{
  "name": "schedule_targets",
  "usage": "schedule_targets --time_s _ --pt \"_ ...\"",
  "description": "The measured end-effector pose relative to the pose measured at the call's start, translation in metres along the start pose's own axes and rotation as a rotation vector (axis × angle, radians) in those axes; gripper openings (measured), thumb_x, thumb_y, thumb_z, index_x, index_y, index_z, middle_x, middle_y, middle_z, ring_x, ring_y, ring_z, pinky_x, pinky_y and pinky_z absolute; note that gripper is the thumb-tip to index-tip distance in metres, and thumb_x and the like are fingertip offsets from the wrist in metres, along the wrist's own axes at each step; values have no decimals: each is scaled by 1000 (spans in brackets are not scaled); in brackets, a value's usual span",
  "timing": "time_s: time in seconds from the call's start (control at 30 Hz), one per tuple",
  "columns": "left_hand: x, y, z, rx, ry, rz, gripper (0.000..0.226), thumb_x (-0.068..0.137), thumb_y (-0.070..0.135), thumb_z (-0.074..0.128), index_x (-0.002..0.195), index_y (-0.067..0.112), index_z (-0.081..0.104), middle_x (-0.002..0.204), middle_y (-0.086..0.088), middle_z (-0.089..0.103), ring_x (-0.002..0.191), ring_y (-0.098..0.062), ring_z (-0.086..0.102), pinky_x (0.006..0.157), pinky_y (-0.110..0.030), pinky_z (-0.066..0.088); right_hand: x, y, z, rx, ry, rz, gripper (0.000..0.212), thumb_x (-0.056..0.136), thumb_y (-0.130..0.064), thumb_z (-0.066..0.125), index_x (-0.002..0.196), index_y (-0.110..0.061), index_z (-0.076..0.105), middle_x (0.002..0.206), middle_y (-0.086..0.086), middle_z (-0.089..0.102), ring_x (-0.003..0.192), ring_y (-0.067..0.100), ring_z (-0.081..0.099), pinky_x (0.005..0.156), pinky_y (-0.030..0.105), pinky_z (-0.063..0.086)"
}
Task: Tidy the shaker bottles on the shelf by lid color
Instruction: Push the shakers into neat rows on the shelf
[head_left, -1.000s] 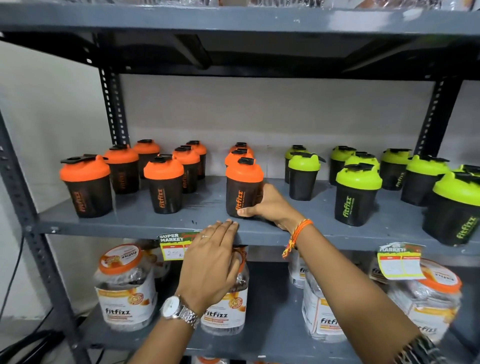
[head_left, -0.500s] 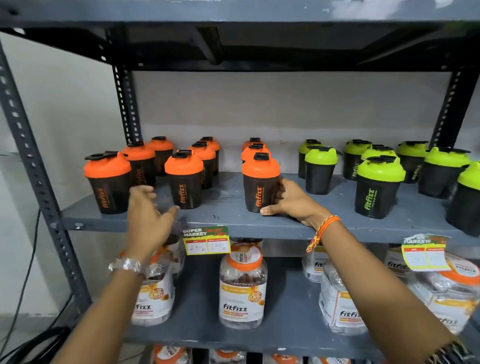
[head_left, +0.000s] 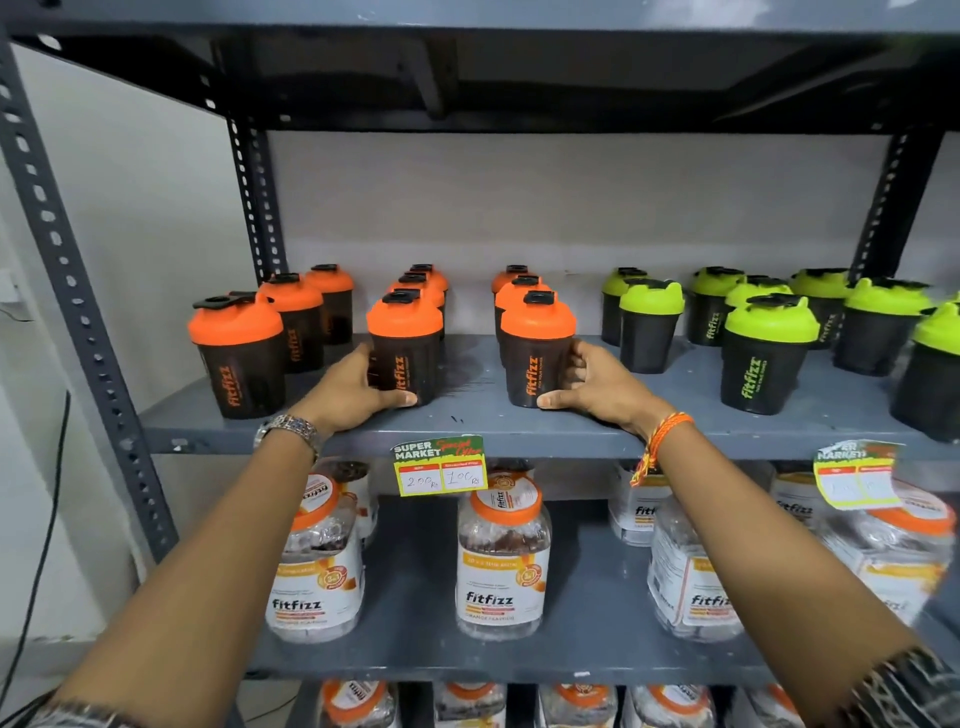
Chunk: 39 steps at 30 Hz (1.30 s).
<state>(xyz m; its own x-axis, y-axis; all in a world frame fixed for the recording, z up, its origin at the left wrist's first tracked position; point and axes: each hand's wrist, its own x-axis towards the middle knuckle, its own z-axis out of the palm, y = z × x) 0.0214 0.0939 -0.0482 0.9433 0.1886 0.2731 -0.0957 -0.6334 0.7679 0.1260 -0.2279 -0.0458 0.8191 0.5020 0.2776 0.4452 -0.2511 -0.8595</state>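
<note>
On the shelf (head_left: 519, 423), two near orange-lidded shakers are grasped: the left shaker (head_left: 404, 348) by the left hand (head_left: 358, 392), the right shaker (head_left: 537, 349) by the right hand (head_left: 597, 387).

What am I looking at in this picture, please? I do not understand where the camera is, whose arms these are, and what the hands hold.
There is no machine here. A person wears one camera on the head, looking forward and down, so the two arms are the person's own. On the grey shelf stand shaker bottles: orange lids on the left, green lids on the right. The left hand grips the front orange-lid bottle of the middle row. The right hand grips the orange-lid bottle beside it. Both bottles stand upright on the shelf. Jars fill the shelf below.
</note>
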Motion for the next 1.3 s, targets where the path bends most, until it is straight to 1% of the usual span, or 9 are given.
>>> schedule_targets --time_s 0.23,0.73,0.87,0.93,1.0,1.07,1.13,1.2,1.3 --pt "-7 -5 2 13 54 37 76 67 32 90 133 22 53 128 1 68 114 -17 66 107 -45 50 -5 -1 -3 18 8 28 80 66 2 88 136 -7 51 130 9 66 118 19 65 102 39 52" --pt "-9 -5 0 60 45 30 75 69 34 89 132 25 51 136 -3 65 118 -20 64 108 -48 49 -7 -6 -1 -6 -1 41 78 65 0 89 134 -8 53 127 9 68 115 19 67 100 38 54" --pt "-20 -2 -9 -59 6 -90 92 64 17 92 142 16 44 137 -4 63 123 -20 62 113 -47 45 -15 -8 -1 72 -72 61 71 66 11 85 127 -8 54 101 -7 74 98 11 72 88 30 58" --pt "-37 6 -14 -43 118 -187 88 61 15 93 137 11 49 126 -4 66 119 -26 64 108 -49 49 -27 -7 -5 65 -64 58 81 66 9 85 137 -5 49 100 -12 71 97 6 68 84 24 56" --pt "-58 31 -10 -31 319 -209 61 60 16 94 111 14 61 104 -5 74 102 -25 71 94 -45 56 -43 -6 -18 9 54 46 95 64 1 90 146 -8 42 122 -1 62 116 14 62 94 29 53" --pt "-81 71 13 -101 408 -94 40 64 16 93 91 19 63 83 0 76 81 -15 75 79 -34 58 -65 0 -36 -3 229 0 90 59 -3 93 138 -12 51 119 3 62 111 17 62 94 35 54" --pt "-97 112 51 -207 336 52 31 69 9 88 85 20 63 75 -1 75 72 -10 73 69 -24 57 -92 8 -51 -27 474 -70 69 56 -6 94 116 -19 62 100 2 68 89 15 66 81 37 60" --pt "-96 148 101 -297 177 142 29 75 0 81 88 18 63 80 -5 76 77 -11 74 69 -18 57 -116 16 -70 -91 703 -105 54 55 -11 95 97 -25 63 85 1 69 70 11 63 68 37 62" --pt "-68 191 171 -291 -59 160 39 80 4 78 112 13 59 108 -4 68 100 -19 68 91 -28 56 -140 26 -103 -165 909 -96 57 54 -21 97 93 -24 56 81 -4 62 66 13 59 66 42 60"
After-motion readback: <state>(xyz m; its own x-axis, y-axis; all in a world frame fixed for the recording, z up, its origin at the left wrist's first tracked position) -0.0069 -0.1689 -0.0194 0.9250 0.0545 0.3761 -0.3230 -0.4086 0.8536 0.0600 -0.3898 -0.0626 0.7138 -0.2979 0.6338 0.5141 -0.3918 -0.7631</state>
